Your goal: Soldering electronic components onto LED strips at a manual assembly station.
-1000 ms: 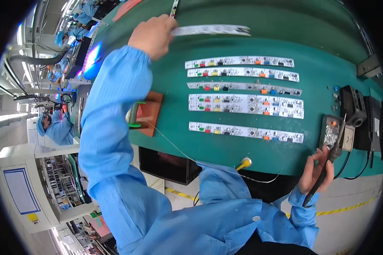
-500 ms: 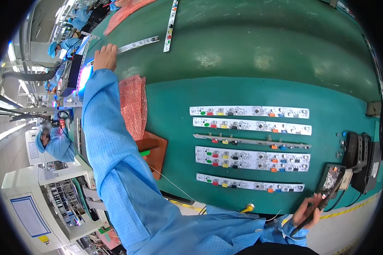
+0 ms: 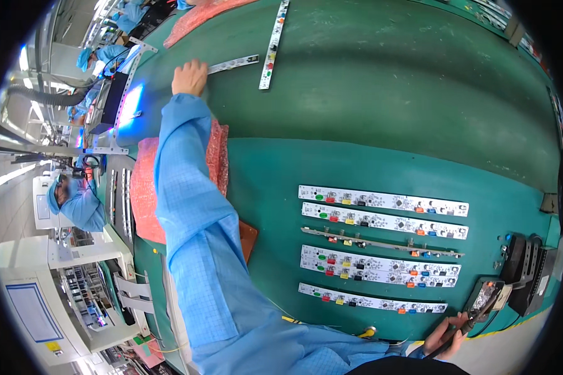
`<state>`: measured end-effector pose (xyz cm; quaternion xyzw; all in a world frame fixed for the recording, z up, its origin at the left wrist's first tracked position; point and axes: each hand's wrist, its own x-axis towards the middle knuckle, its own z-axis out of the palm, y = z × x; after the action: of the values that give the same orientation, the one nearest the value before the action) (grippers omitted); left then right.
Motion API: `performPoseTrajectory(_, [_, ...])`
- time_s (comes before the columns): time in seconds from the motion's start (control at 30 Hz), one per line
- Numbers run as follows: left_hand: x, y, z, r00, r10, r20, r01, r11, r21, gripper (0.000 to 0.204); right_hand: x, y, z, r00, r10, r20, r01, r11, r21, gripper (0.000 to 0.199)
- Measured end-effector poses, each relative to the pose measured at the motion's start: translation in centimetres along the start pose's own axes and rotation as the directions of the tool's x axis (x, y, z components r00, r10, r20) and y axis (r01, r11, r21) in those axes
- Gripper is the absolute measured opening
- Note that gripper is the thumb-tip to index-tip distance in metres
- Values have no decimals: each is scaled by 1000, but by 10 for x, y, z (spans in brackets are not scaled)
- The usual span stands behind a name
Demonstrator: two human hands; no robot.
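Observation:
My left hand [image 3: 190, 78] reaches across the dark green surface. Its fingers are curled over the left end of a narrow white circuit board [image 3: 233, 64], and that end is hidden by them. Low on the right, my right hand [image 3: 445, 336] grips a soldering iron [image 3: 463, 327] by its dark handle. The iron's tip is over a small dark tray [image 3: 483, 295]. In front of me several long circuit boards [image 3: 381, 267] with coloured parts lie in rows. One of them, a board [image 3: 381, 242], stands on its edge.
Beyond the left hand's board lies another strip board [image 3: 273, 47]. Pink bubble wrap [image 3: 145, 194] and a brown block [image 3: 248, 240] are beside my left arm. A black stand [image 3: 524, 262] is at the right. A co-worker in blue [image 3: 78, 203] sits at the left.
The view has shifted. My left hand has moved right and slightly away along the narrow circuit board, staying at its left end. My right hand keeps the iron by the tray.

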<state>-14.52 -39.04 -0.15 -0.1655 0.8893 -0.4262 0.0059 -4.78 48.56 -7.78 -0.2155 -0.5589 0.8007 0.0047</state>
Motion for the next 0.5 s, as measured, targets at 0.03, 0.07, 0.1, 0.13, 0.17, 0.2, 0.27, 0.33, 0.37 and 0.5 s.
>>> performPoseTrajectory(0.03, [1,2,1,1000,-1,-14,1,1000,-10,17,0,0,-4,999,-1,-47,0,1000,-17,61])
performPoseTrajectory(0.07, [2,4,2,1000,-11,5,11,1000,-13,17,5,2,-7,943,-297,151,332,881,-337,57])
performPoseTrajectory(0.1, [2,6,4,1000,-24,9,24,1000,-20,17,9,4,-9,775,-474,417,631,566,-531,53])
performPoseTrajectory(0.13, [4,8,5,999,-29,20,30,999,-37,18,10,7,-11,677,-494,546,732,371,-572,50])
performPoseTrajectory(0.17, [5,9,6,999,-42,2,42,999,-19,17,11,9,-11,561,-500,660,809,163,-565,47])
performPoseTrajectory(0.2, [6,11,8,999,-49,-8,48,999,-13,17,9,11,-11,582,-511,633,795,194,-574,44])
performPoseTrajectory(0.27, [6,12,12,997,-51,-49,51,999,0,18,6,10,-7,762,-483,430,642,484,-594,40])
performPoseTrajectory(0.33, [4,8,15,996,-48,-78,49,999,11,20,0,5,2,970,-226,88,242,869,-431,39])
performPoseTrajectory(0.37, [0,4,15,992,-45,-118,48,999,18,20,-5,2,8,970,-202,136,236,915,-327,44])
performPoseTrajectory(0.5, [-6,-30,-8,977,-29,-210,42,997,57,24,-13,-6,38,996,4,91,-25,971,236,56])
